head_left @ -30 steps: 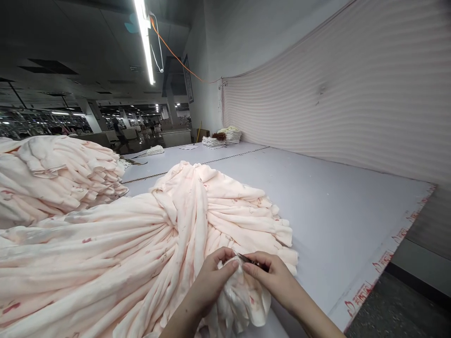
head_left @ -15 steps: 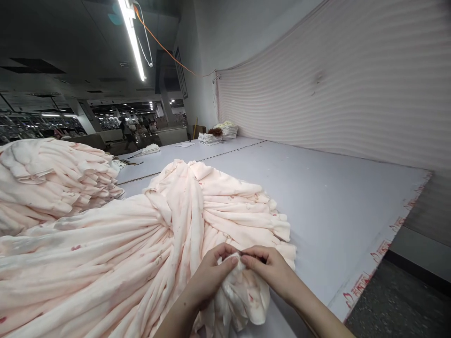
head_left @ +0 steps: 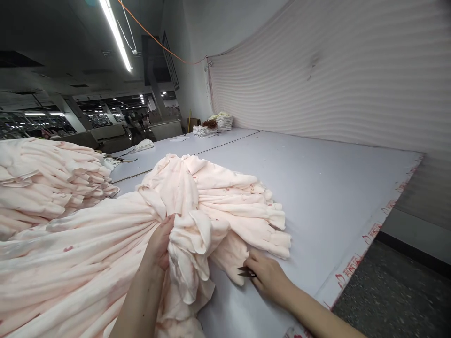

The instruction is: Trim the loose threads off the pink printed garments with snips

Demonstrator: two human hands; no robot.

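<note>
Left hand (head_left: 164,241) clutches plush, bunched pale-pink fabric (head_left: 190,253); right hand (head_left: 268,274) grips pointed dark snips (head_left: 248,273).

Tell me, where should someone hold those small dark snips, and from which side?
I'd grip the snips by the rear end, mostly hidden within the right hand, coming from the right. The slim, pointed blades stick out leftward toward the pale cloth, so that side seems best avoided.
</note>
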